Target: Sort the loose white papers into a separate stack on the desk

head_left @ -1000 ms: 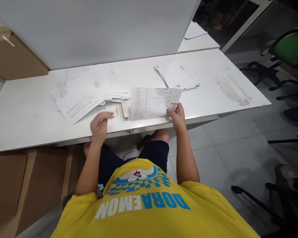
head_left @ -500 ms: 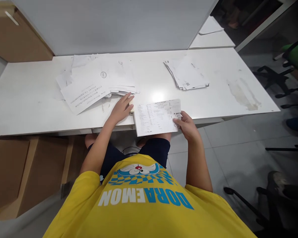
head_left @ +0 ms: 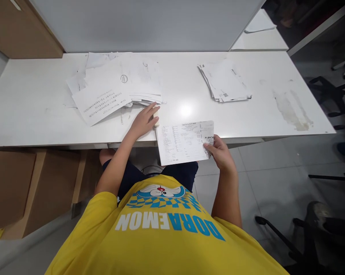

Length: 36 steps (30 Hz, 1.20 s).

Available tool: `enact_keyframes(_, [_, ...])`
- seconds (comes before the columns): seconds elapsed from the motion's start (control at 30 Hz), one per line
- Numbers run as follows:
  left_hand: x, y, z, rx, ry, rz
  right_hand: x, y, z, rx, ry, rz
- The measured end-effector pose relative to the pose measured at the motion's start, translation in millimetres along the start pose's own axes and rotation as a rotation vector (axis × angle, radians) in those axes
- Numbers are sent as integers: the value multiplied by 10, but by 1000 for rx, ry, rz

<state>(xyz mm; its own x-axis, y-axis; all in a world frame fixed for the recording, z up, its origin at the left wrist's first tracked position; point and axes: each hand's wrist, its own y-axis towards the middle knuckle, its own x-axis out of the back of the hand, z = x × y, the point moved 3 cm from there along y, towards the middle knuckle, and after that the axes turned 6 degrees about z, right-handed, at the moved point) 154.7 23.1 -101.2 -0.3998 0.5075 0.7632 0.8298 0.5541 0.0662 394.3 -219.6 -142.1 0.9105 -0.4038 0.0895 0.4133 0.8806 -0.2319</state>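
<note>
My right hand (head_left: 222, 153) pinches the right edge of a thin sheaf of printed papers (head_left: 183, 143), thumb on top. The sheaf lies partly over the front edge of the desk, its printed side up. At its upper left corner is a small cream stapler (head_left: 156, 117), mostly covered by my left hand (head_left: 145, 121). The fingers of that hand are closed over the stapler on the desk. Just behind it lies a spread pile of papers and envelopes (head_left: 109, 89).
A smaller stack of papers (head_left: 225, 82) sits further back on the white desk (head_left: 183, 91). A grey partition (head_left: 146, 25) rises behind. Brown boards (head_left: 49, 191) stand below at left, and black chair legs (head_left: 281, 236) are on the floor at right.
My left hand has come down from the desk's front edge onto the stapler. The right hand has drawn the sheaf nearer to me, with its corner at the stapler. The view has shifted.
</note>
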Motion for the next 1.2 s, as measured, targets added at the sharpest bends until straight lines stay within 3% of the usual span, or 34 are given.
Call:
enact_keyframes(0.37, [-4,-12,-11,3,10,2,-176,76,12,46,-34,43])
enact_keyframes(0.67, [-3,-20,-17,13,13,26,-190,110,43,46,-87,2])
enact_keyframes(0.9, [8,-30,-30,20,-22,53,-214,116,73,-34,-5,-47])
enact_keyframes(1.2, [3,-29,-30,18,-37,44,-204,140,70,-8,-26,-41])
